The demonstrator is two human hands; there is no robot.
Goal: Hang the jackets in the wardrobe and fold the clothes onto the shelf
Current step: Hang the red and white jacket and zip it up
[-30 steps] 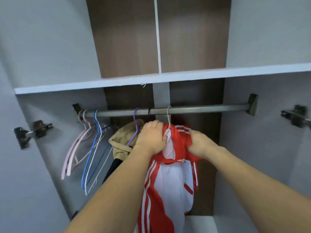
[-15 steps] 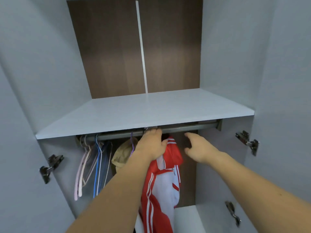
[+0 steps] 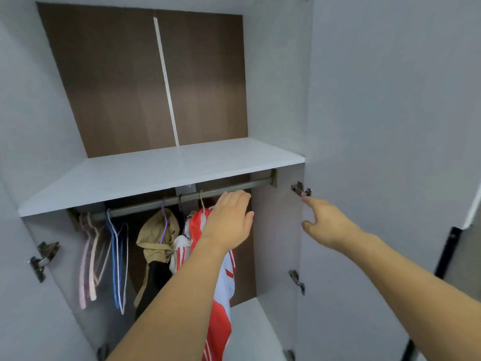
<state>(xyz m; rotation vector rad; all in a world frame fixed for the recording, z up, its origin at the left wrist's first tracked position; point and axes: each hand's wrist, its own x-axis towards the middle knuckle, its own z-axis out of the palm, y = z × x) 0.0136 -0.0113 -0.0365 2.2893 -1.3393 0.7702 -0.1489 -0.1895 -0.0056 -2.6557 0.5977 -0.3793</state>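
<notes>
Hung: red jacket (image 3: 221,290) and tan jacket (image 3: 156,238) are hanging on the rail (image 3: 182,199).
Hands: our left hand (image 3: 229,222) and right hand (image 3: 326,222) are hovering, fingers loose, holding nothing.
Left: we are seeing no folded clothes on the shelf (image 3: 161,175).

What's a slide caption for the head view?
Red-and-white jacket hangs on the rail; both open hands, left and right, hold nothing.

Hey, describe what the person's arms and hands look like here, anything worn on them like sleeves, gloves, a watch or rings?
Both forearms are bare along all that shows; no sleeve or cuff reaches into view. The left hand and the right hand wear no gloves. No watch, band or bracelet shows at either wrist, and no ring shows on the fingers that can be seen, though some are partly hidden. No markings show.
</notes>
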